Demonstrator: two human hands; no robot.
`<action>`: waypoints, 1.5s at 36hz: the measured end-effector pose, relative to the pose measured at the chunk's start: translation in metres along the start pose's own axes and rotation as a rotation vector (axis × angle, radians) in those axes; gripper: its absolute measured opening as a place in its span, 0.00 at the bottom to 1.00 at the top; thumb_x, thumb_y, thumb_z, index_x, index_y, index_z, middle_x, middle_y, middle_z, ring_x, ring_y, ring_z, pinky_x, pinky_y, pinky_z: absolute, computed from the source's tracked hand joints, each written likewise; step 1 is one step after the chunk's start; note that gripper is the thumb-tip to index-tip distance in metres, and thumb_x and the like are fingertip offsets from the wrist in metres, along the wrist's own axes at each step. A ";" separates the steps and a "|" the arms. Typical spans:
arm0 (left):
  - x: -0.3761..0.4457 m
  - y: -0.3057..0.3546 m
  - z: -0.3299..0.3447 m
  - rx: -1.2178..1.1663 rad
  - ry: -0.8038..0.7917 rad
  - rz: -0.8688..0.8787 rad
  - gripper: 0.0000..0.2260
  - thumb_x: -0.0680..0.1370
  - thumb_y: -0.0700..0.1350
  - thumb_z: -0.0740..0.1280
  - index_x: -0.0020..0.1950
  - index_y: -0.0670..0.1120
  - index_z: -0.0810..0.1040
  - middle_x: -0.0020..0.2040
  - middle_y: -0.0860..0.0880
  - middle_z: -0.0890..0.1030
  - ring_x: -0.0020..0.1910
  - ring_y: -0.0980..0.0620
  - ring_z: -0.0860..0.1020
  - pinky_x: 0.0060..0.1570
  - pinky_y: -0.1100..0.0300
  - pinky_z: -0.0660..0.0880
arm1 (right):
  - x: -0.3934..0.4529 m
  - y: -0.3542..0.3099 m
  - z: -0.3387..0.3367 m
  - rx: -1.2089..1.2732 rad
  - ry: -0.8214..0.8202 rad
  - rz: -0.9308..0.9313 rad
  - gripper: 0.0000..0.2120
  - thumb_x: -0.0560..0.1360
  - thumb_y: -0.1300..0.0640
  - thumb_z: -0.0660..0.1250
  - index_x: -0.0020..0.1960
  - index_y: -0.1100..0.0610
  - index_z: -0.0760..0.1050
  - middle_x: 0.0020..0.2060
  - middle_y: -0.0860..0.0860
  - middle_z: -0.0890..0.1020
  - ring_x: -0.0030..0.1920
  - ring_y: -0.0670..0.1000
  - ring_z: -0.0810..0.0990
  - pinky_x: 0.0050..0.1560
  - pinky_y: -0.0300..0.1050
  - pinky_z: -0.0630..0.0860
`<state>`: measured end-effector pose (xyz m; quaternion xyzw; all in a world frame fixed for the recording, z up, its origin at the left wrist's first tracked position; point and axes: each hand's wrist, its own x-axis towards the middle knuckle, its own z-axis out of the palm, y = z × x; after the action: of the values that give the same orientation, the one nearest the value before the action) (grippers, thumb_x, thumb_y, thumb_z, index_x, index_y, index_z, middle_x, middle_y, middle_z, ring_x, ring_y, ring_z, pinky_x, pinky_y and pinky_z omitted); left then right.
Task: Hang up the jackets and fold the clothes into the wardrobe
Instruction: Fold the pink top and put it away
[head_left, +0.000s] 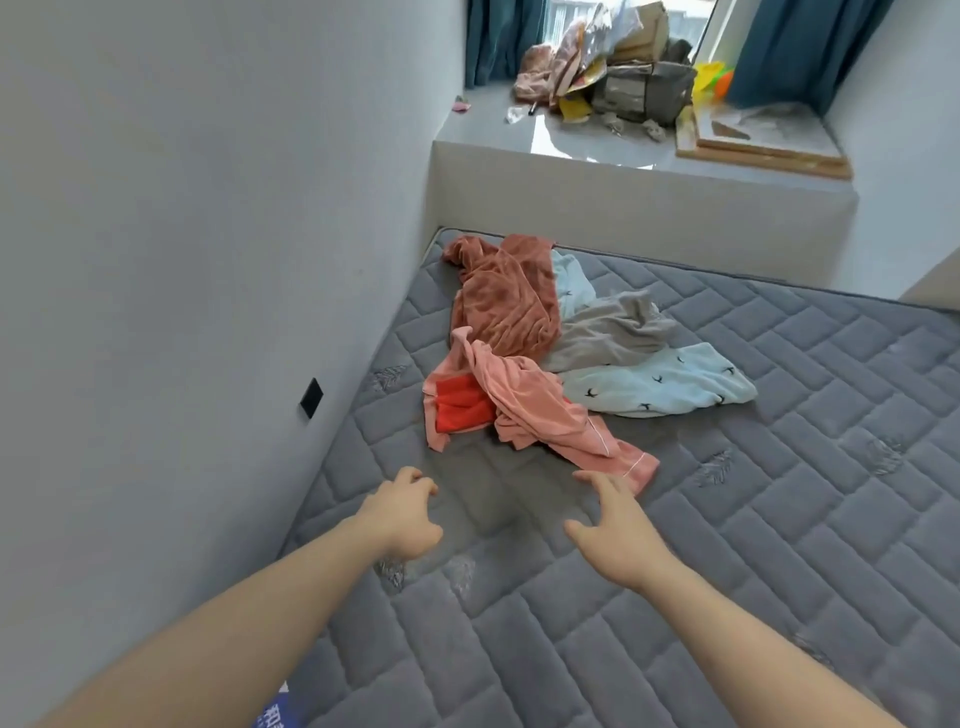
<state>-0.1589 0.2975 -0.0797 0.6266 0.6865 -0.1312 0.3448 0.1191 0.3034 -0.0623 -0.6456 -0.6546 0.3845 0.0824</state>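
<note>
A heap of loose clothes lies on the grey quilted mattress (727, 519): a rust-brown garment (506, 293) at the back, a pink garment (535, 410) with a red piece (462, 405) under it in front, a grey-beige one (608, 330) and a light blue one with small dark bird prints (660, 382) to the right. My left hand (408, 512) hovers over the mattress just short of the pile, fingers loosely curled, holding nothing. My right hand (615, 525) reaches with spread fingers, its fingertips close to the pink garment's cuff (636, 467).
A white wall (208, 260) with a black socket plate (311, 397) runs along the mattress's left side. Behind the bed is a raised window ledge (597, 140) cluttered with bags, boxes and a flat board (763, 140), flanked by teal curtains (795, 47).
</note>
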 end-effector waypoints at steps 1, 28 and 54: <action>0.020 -0.006 0.006 0.011 -0.011 -0.014 0.28 0.77 0.50 0.64 0.77 0.49 0.65 0.79 0.49 0.57 0.74 0.42 0.65 0.71 0.49 0.67 | 0.015 0.007 0.008 -0.014 0.000 0.009 0.31 0.75 0.57 0.69 0.75 0.51 0.64 0.73 0.48 0.65 0.73 0.49 0.66 0.65 0.39 0.63; 0.241 -0.133 0.198 0.237 -0.004 -0.148 0.47 0.79 0.55 0.70 0.82 0.54 0.35 0.81 0.51 0.32 0.81 0.35 0.45 0.68 0.49 0.73 | 0.333 0.089 0.165 -0.150 0.318 0.183 0.18 0.75 0.58 0.65 0.65 0.54 0.72 0.63 0.58 0.77 0.60 0.64 0.77 0.55 0.53 0.74; 0.000 -0.004 0.059 -0.600 0.477 0.210 0.25 0.70 0.39 0.66 0.68 0.48 0.76 0.68 0.47 0.73 0.66 0.44 0.72 0.66 0.50 0.70 | -0.077 -0.048 0.029 0.362 0.066 -0.127 0.08 0.82 0.58 0.65 0.51 0.52 0.83 0.46 0.49 0.86 0.50 0.54 0.83 0.51 0.53 0.78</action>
<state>-0.1448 0.2610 -0.1233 0.5778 0.6872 0.2605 0.3551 0.0756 0.2279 -0.0232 -0.5898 -0.6112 0.4687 0.2427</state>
